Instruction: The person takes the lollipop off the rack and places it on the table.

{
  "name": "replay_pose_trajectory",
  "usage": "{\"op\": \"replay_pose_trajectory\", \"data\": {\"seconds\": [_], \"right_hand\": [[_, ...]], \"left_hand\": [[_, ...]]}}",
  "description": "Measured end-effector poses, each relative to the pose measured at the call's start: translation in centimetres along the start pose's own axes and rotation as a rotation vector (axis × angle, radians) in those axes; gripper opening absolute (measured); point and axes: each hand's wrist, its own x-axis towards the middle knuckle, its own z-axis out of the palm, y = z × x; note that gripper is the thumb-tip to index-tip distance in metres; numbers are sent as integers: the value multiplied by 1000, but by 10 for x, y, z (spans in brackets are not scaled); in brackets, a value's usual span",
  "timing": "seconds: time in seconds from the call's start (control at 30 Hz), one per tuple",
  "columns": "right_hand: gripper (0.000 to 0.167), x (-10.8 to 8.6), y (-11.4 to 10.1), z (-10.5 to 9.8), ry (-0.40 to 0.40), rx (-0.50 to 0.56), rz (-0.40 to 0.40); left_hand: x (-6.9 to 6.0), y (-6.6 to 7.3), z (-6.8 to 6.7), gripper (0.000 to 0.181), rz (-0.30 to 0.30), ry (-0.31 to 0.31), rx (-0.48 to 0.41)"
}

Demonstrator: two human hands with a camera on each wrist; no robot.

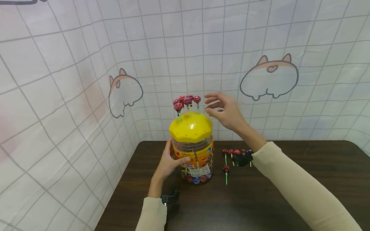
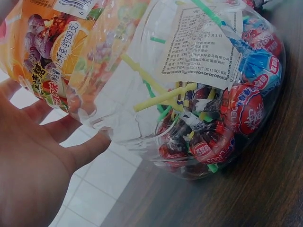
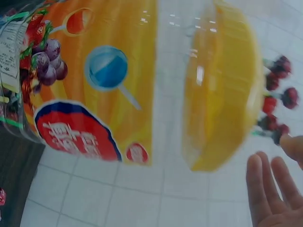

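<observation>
A clear plastic candy jar [image 1: 195,160] with an orange label and a yellow lid [image 1: 191,127] stands on the table. My left hand [image 1: 171,163] grips its left side, thumb across the front. Several red-wrapped lollipops [image 1: 187,100] stick up from the holes in the lid's top. To their right, my right hand [image 1: 224,111] is raised with loosely bent fingers, holding nothing. Through the jar's lower wall, the left wrist view shows wrapped lollipops [image 2: 244,109] with green and yellow sticks. In the right wrist view, the right fingertips are close to the lollipops above the lid [image 3: 269,123].
Right of the jar, a loose lollipop [image 1: 226,169] lies on the dark wooden table [image 1: 271,201]. Behind it is a row of several more lollipops [image 1: 236,152], partly covered by a black object at the right wrist. A white checked cloth [image 1: 181,53] hangs behind and at the left.
</observation>
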Motion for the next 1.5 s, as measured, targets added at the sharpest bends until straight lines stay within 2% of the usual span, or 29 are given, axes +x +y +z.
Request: {"op": "replay_pose_trajectory", "data": {"seconds": [0.2,0.43,0.63,0.93,1.13,1.5], "right_hand": [[43,13,1,19,50,-5,0],[43,21,-2,30,71,-9,15],[44,24,-4,32,82,-32,2],[42,27,-11,24,127,26,-1],[38,18,-10,16,85,71,17],[38,0,3,-9,-26,121,111]], "left_hand": [[0,2,1,94,-6,4,-5],[-1,1,0,96,-9,4,-12],[0,1,0,95,1,-1,-9],[0,3,1,93,-15,0,-3],[-1,2,1,92,-25,10,6],[0,3,0,92,-27,7,9]]}}
